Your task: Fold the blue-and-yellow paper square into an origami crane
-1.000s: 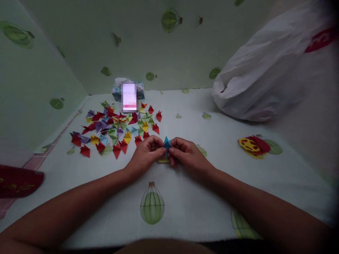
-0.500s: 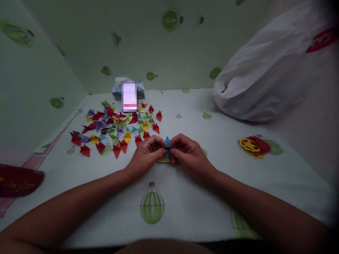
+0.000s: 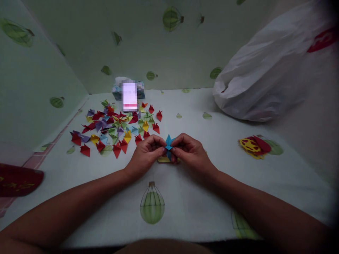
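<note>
A small piece of folded blue origami paper (image 3: 168, 143) is pinched between both hands in the middle of the view, its pointed tip upward. My left hand (image 3: 148, 151) is closed on its left side, thumb and forefinger together. On the right side my right hand (image 3: 189, 151) pinches it the same way. Below the fingers, a flat yellowish item (image 3: 164, 160) lies on the table, mostly covered by the hands. Beyond my left hand spreads a pile of folded paper cranes (image 3: 116, 121) in red, yellow, green, purple and blue.
A lit phone (image 3: 129, 97) leans against a tissue box (image 3: 141, 91) behind the cranes. At the back right sits a large white plastic bag (image 3: 254, 81). Yellow and red cut-out pieces (image 3: 250, 145) lie to the right. A dark red object (image 3: 19, 180) is at the left edge.
The blue origami paper has turned in my fingers, so more of its face and its upper point show. Both hands stay in nearly the same place.
</note>
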The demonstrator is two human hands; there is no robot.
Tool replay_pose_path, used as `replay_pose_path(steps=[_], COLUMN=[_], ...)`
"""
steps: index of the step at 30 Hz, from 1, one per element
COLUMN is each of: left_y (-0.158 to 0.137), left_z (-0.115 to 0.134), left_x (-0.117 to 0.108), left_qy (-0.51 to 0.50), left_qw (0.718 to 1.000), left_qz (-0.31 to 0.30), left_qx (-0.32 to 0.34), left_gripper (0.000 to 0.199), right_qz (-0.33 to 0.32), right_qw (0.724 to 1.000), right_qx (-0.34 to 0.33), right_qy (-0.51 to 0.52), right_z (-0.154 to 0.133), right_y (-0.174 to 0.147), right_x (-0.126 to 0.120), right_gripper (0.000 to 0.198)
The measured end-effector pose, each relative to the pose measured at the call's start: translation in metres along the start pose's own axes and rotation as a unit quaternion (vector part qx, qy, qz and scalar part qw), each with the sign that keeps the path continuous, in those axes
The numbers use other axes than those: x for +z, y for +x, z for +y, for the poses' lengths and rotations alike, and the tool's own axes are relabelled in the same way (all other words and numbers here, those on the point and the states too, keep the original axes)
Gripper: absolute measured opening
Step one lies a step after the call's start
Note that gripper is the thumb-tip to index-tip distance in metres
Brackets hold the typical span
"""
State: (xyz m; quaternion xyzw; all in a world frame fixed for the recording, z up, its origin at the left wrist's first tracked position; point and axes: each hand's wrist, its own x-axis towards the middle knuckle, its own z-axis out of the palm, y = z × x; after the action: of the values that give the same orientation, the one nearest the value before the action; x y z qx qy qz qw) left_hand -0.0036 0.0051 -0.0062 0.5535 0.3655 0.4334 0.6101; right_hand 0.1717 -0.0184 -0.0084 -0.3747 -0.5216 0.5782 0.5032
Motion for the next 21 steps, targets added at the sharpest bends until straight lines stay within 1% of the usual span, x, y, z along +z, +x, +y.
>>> replay_pose_path(steps=[6,9,11,14,21], left_y=[-0.0003,-0.0009,-0.001,-0.0008,-0.0018], left_z=[0.001,0.0014,0.0014,0.0015,0.0019], left_x=[0.0012,0.0011,0.0009,0.0007,0.001], left_qy=[-0.01,-0.008,-0.005,0.005,0.006], left_qw=[1.0,1.0,1.0,1.0,1.0], left_qz=[0.006,0.01,0.015,0.01,-0.014], left_qx=[-0.023,-0.021,-0.017,-0.013,-0.005], left_gripper=[0.025,0.026,0.026,0.025,0.018], right_qz=[0.012,0.011,0.008,0.01,0.012], right_qw=[1.0,0.999,0.999,0.998,0.998], right_qx=[0.007,0.035,0.053,0.055,0.05], right_qy=[0.012,0.004,-0.01,-0.015,0.033], right_z=[-0.0003,0.0005,0.0006,0.0003,0.0055], right_y=[-0.0007,-0.0005,-0.0004,0.0002,0.0014], right_x=[-0.001,-0.0012,-0.0012,-0.0012,-0.0026], right_gripper=[0.016,0.021,0.021,0.02,0.014])
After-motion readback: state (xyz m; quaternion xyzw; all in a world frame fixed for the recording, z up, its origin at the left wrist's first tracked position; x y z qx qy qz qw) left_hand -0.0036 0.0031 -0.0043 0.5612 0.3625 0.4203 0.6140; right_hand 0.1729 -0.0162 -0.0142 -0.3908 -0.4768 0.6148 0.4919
